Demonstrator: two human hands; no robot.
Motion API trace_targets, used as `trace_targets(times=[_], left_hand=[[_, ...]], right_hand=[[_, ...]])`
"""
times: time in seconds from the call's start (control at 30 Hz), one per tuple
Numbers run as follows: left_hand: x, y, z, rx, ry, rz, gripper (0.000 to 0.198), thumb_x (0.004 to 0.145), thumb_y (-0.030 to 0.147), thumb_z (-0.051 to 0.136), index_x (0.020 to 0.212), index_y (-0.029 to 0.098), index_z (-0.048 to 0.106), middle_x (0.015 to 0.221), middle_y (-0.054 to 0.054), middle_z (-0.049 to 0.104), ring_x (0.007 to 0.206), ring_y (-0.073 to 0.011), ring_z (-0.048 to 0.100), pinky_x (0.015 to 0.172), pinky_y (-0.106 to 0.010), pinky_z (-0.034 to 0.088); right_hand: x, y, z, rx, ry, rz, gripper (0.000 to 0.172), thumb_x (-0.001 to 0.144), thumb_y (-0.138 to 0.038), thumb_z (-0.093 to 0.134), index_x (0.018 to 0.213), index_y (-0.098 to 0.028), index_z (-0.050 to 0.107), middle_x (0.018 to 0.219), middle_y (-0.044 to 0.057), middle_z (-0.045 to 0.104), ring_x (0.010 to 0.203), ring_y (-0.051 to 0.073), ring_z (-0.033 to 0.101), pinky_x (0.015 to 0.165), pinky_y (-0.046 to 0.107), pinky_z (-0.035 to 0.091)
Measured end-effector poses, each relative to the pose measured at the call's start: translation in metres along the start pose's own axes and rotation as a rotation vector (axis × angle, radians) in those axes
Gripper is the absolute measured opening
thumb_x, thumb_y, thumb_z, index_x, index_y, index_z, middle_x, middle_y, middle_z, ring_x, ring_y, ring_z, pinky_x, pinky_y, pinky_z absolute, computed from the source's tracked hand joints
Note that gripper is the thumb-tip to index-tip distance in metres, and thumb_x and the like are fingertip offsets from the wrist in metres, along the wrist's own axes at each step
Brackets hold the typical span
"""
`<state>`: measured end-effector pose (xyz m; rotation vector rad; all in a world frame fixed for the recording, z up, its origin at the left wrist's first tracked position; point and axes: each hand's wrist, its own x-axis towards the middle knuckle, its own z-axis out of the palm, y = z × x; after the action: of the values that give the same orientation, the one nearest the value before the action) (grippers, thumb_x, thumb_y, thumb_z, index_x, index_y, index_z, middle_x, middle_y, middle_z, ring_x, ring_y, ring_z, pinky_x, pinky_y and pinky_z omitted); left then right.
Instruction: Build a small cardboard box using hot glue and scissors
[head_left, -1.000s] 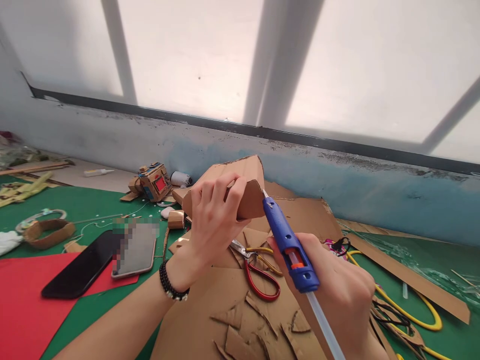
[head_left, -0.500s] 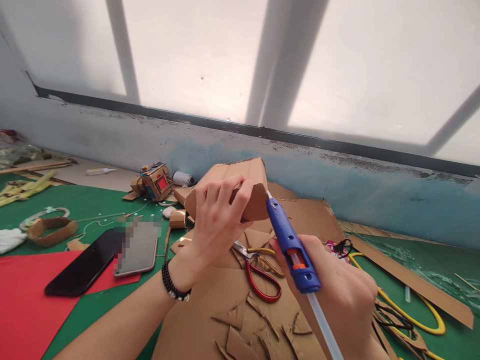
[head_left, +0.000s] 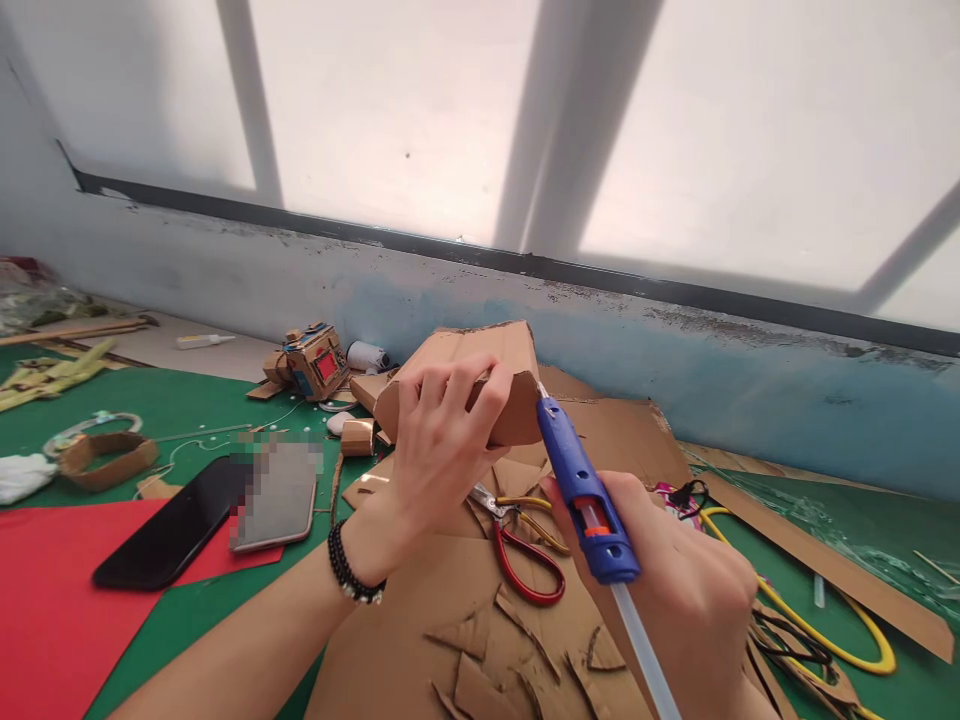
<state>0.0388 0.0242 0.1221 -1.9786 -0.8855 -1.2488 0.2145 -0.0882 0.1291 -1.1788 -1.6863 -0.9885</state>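
Note:
My left hand (head_left: 450, 430) is closed on a folded cardboard box shape (head_left: 480, 350), its fingers curled over the near edge. In my right hand (head_left: 667, 560) is a blue hot glue gun (head_left: 574, 480), with a clear glue stick (head_left: 646, 650) running out of its back end. The gun's nozzle meets the right corner of the cardboard shape. Whether glue is coming out cannot be made out. Under my hands lie scissors (head_left: 529, 580) with red and yellow handles, on a flat cardboard sheet (head_left: 390, 620).
Cardboard scraps (head_left: 480, 690) litter the sheet. To the left are a black phone (head_left: 165, 525), a grey phone (head_left: 281, 500), red paper (head_left: 67, 600) and a cardboard ring (head_left: 109, 460). A small cardboard model (head_left: 315, 362) stands near the wall. Yellow-handled tools (head_left: 874, 655) lie at right.
The view has shifted very slightly. Both hands keep their holds, and the glue gun's tip stays at the corner of the cardboard shape.

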Motion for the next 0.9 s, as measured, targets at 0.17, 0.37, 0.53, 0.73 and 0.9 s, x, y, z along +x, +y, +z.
trace_targets(times=[0.17,0.37,0.53,0.73,0.9], left_hand=[[-0.0021,0.0019,0.0007,-0.005,-0.014,0.015,0.059,0.087,0.017,0.077,0.141,0.019,0.055,0.137,-0.014,0.072,0.114,-0.0333,0.063,0.095,-0.049,0.044],[-0.0028,0.0024,0.0006,-0.01,-0.029,0.003,0.058,0.089,0.018,0.076,0.143,0.022,0.054,0.138,-0.014,0.073,0.116,-0.0342,0.064,0.098,-0.049,0.043],[-0.0017,0.0033,-0.0005,-0.018,-0.028,0.007,0.061,0.088,0.018,0.076,0.143,0.02,0.053,0.137,-0.015,0.073,0.116,-0.0343,0.065,0.097,-0.049,0.044],[-0.0024,0.0056,0.0005,-0.021,-0.016,-0.001,0.06,0.088,0.017,0.076,0.143,0.02,0.053,0.136,-0.014,0.074,0.117,-0.0339,0.065,0.097,-0.049,0.044],[-0.0035,0.0058,0.0011,-0.036,-0.009,-0.008,0.06,0.089,0.021,0.078,0.143,0.021,0.054,0.136,-0.014,0.074,0.118,-0.034,0.066,0.098,-0.048,0.043]], right_hand=[[0.0007,0.0025,-0.002,0.005,-0.008,-0.016,0.025,0.107,-0.022,0.06,0.083,-0.019,0.065,0.055,-0.009,0.046,0.041,0.006,0.041,0.049,0.024,0.028],[-0.0026,0.0062,-0.0032,0.007,-0.047,-0.048,0.019,0.104,-0.021,0.065,0.085,-0.019,0.064,0.059,-0.008,0.052,0.043,0.005,0.047,0.048,0.024,0.03],[-0.0016,0.0051,-0.0036,0.003,-0.044,-0.044,0.021,0.104,-0.024,0.066,0.084,-0.019,0.064,0.056,-0.009,0.047,0.042,0.006,0.043,0.048,0.024,0.03],[-0.0029,0.0044,-0.0044,0.008,-0.046,-0.024,0.017,0.104,-0.019,0.064,0.087,-0.019,0.066,0.056,-0.009,0.047,0.043,0.006,0.041,0.048,0.024,0.029],[-0.002,0.004,-0.0028,0.005,-0.017,-0.029,0.016,0.104,-0.019,0.064,0.088,-0.019,0.067,0.055,-0.008,0.049,0.042,0.006,0.041,0.049,0.025,0.03]])
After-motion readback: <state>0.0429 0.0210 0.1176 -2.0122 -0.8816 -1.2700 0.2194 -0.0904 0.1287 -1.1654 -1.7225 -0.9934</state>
